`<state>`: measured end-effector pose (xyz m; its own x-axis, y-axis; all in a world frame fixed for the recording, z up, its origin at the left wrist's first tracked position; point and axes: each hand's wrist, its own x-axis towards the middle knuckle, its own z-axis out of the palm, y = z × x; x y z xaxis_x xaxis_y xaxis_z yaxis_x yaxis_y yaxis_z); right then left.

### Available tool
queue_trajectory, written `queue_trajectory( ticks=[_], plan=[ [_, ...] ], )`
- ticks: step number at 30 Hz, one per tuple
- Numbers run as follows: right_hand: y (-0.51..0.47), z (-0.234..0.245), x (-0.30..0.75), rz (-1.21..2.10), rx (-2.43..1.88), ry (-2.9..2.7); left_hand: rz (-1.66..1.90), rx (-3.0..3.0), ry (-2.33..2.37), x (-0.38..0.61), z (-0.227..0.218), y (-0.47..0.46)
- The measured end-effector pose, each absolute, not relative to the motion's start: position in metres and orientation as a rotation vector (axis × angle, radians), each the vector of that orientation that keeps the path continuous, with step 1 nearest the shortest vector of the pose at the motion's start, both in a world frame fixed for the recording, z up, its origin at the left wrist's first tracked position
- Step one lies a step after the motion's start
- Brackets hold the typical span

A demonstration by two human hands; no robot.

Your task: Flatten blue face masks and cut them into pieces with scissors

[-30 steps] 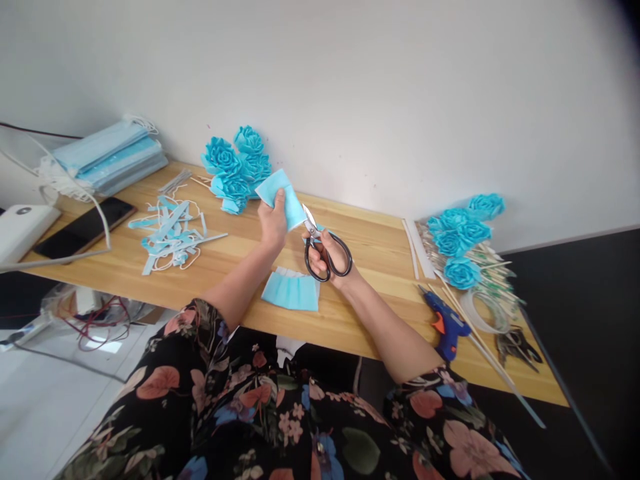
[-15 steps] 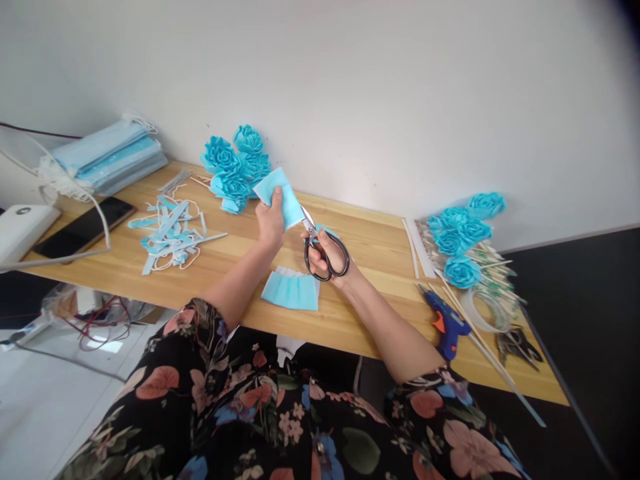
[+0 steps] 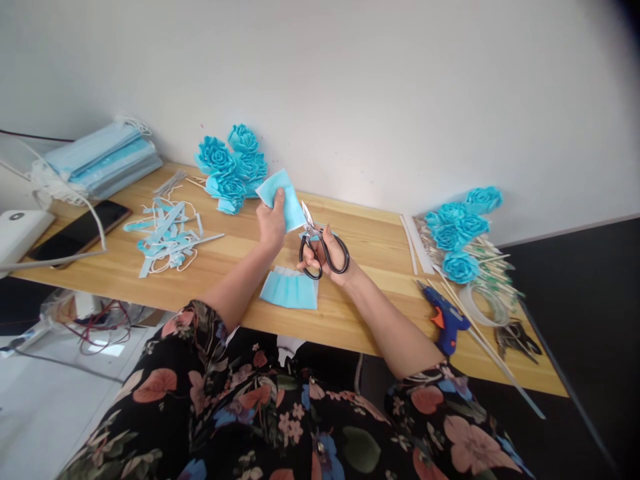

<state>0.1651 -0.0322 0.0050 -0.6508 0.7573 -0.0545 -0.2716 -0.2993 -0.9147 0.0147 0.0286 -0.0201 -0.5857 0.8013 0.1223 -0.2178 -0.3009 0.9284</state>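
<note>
Pinched in my left hand (image 3: 271, 217) is a light blue piece of mask fabric (image 3: 291, 208), held up above the table. My right hand (image 3: 333, 257) grips black-handled scissors (image 3: 310, 230) by their loops. The handles are spread and the blades point up beside the fabric's lower right edge. Below my hands, blue pleated mask pieces (image 3: 290, 289) lie on the wooden table (image 3: 240, 290). Another small blue piece is partly hidden behind the scissors.
Mask scraps and ear loops (image 3: 167, 237) are piled at left, near a phone (image 3: 83, 230) and stacked masks (image 3: 103, 157). Blue fabric roses (image 3: 227, 167) stand at the back; more roses (image 3: 457, 230) lie at right with sticks, a glue gun (image 3: 445, 317), tape (image 3: 483, 303) and pliers-like tools (image 3: 517, 340).
The scissors' handles have spread wider and my right thumb has lifted. The blades have come slightly away from the fabric, while my left hand keeps its hold.
</note>
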Motion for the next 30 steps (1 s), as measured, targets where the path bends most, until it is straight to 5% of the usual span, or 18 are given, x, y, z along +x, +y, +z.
queue_trajectory(
  ticks=[30],
  plan=[
    [-0.030,0.001,0.161,1.821,-0.746,-1.208,1.872,0.809,1.284,0.027,-0.014,0.018]
  ],
)
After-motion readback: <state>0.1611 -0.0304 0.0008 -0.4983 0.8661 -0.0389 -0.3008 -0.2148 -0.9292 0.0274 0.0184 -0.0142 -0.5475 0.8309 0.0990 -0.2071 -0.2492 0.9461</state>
